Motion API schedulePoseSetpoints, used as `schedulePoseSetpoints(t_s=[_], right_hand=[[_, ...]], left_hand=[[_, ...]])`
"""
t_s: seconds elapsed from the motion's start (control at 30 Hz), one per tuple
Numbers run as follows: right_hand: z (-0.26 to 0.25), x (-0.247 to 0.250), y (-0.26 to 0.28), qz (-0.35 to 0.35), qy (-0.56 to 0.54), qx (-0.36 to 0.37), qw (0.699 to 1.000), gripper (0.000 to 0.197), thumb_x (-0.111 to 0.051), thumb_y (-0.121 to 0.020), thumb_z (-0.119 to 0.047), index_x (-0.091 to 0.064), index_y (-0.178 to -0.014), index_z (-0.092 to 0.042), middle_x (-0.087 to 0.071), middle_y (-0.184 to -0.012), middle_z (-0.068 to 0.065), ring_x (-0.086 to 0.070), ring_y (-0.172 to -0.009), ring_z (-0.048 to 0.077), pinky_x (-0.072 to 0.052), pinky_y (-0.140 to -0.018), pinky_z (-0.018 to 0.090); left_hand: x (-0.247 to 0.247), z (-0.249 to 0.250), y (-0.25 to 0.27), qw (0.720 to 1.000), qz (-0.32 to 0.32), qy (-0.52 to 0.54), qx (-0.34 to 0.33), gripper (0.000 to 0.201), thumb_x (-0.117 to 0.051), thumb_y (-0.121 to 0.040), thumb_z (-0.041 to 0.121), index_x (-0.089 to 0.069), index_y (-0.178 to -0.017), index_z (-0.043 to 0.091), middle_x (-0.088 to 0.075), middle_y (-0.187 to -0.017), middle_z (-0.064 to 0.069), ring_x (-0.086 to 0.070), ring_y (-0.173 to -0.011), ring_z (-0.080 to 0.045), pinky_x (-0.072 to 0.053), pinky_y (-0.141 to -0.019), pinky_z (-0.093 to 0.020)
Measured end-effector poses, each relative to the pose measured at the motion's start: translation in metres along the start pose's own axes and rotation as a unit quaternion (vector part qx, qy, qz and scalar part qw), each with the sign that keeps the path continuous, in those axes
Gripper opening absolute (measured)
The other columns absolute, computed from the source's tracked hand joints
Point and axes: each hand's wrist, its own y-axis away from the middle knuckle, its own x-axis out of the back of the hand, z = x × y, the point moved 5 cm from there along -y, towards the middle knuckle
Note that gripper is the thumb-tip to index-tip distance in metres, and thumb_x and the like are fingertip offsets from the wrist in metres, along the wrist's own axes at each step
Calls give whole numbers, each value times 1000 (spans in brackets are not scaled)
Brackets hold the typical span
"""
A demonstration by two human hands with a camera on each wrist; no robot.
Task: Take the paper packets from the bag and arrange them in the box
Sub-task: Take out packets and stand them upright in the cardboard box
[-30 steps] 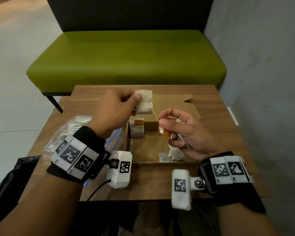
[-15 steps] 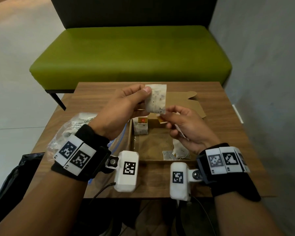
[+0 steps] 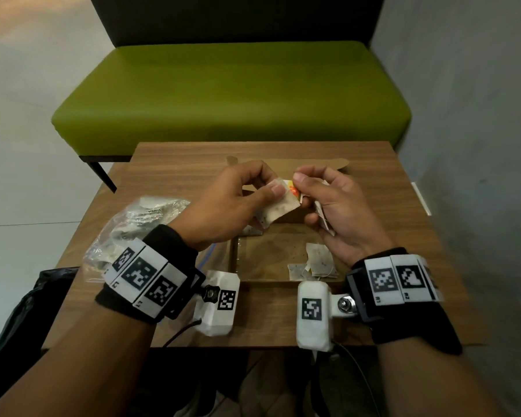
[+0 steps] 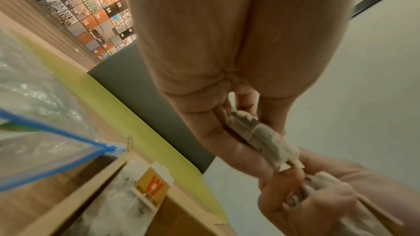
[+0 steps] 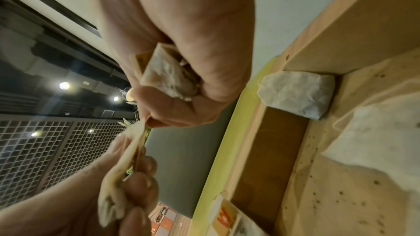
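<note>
Lowered since half a second ago, the speckled white paper packet (image 3: 278, 207) now tilts above the shallow brown cardboard box (image 3: 235, 266), pinched by the left hand (image 3: 232, 203); the right hand (image 3: 334, 206) pinches its orange tag (image 3: 292, 188) and clasps another packet. Left of the box lies the clear plastic bag (image 3: 139, 224) on the wooden counter (image 3: 388, 206).

Left wrist: fingers (image 4: 204, 117) clamp the packet (image 4: 261, 139).

Right wrist: a folded packet (image 5: 295, 94) sits in the box corner.

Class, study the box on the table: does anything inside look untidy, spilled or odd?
Yes. Dark specks are scattered over the floor of the box, like leaked contents. The packets in its near right corner lie overlapped and askew, not in a row.
</note>
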Motion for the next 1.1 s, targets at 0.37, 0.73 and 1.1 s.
schedulePoseSetpoints(t_s=[0.37, 0.73, 1.1], right_hand=[[0, -10, 6, -103, -107, -38, 988, 18, -54, -98, -6, -67, -110, -11, -65, -75, -1, -62, -65, 4, -48, -46, 12], [2, -24, 9, -108, -58, -10, 992, 14, -58, -96, -1, -63, -102, -13, -69, -80, 4, -65, -63, 6, -49, -45, 15], [5, -30, 7, -26, 42, 41, 998, 11, -70, -90, -3, -63, -96, -10, -71, -79, 0, -66, -62, 7, -52, -48, 19]], left_hand=[[-1, -10, -3, 971, 25, 230, 53, 7, -50, -100, 11, -52, -93, 13, -57, -74, 0, -53, -57, -8, -49, -53, -22], [-6, -13, -3, 933, -27, 346, 92, 34, -33, -91, -18, -51, -95, 11, -57, -74, -8, -59, -59, -13, -50, -58, -20], [5, -18, -4, 968, 84, 215, 96, 19, -51, -100, 6, -62, -87, 15, -64, -77, -4, -57, -64, -16, -47, -57, -26]])
